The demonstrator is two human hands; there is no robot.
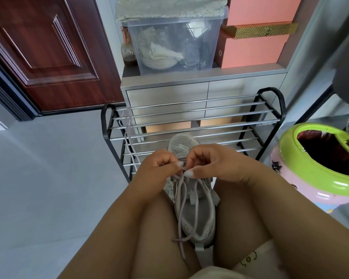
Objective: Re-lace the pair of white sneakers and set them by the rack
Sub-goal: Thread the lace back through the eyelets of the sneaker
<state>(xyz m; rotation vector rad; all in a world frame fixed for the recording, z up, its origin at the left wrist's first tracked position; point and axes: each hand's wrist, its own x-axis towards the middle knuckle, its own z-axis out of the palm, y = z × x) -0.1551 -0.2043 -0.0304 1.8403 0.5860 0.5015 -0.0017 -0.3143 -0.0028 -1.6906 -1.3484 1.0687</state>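
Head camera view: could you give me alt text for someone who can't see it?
Both hands, left and right, pinch a lace over a sneaker held between the knees. A shoe rack stands ahead, with another lace draped over it.

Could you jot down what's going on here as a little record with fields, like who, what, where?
doer: a person, seated, seen from their own head
sneaker: lies between the person's knees, toe toward the shoe rack
lace: partly threaded, loose ends trailing over the shoe
left hand: pinches the lace
right hand: pinches the lace
shoe rack: just ahead, metal bars; a second lace hangs over its left side
second sneaker: not in view
bin: green rim, at right
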